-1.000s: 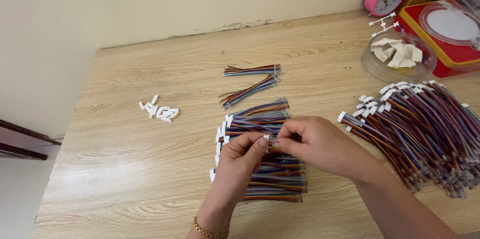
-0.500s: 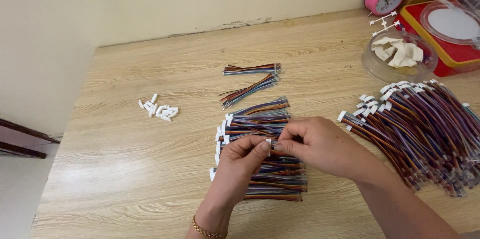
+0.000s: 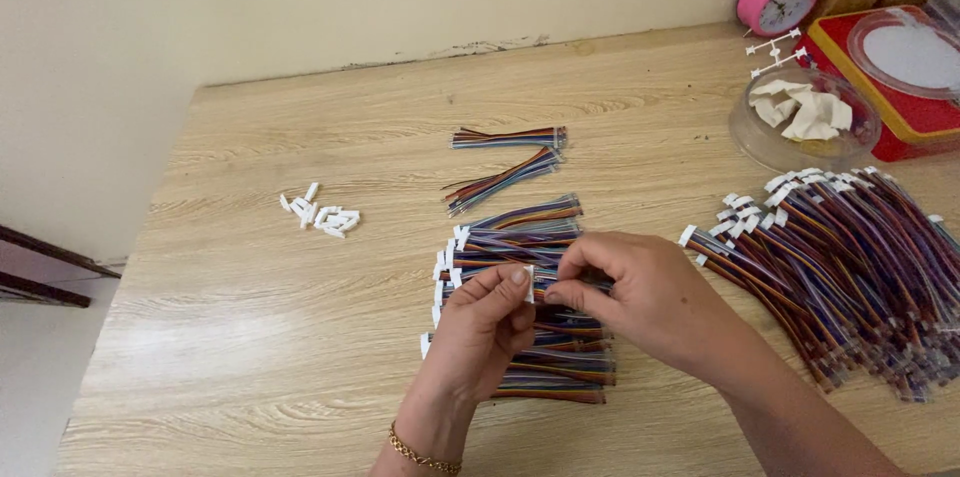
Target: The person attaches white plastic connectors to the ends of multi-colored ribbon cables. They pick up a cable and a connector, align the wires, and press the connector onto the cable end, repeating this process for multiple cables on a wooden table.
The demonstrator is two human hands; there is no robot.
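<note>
Ribbon cable [image 3: 548, 289], pinched at mid-frame between our left hand [image 3: 480, 329] and right hand [image 3: 640, 299] above the row of finished cables [image 3: 520, 237], is, we judge, being fitted with its white connector [image 3: 529, 282], which calls for careful alignment.

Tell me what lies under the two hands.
A row of multicoloured ribbon cables with white connectors lies under the left hand and right hand. The hands hide its middle stretch.
</note>
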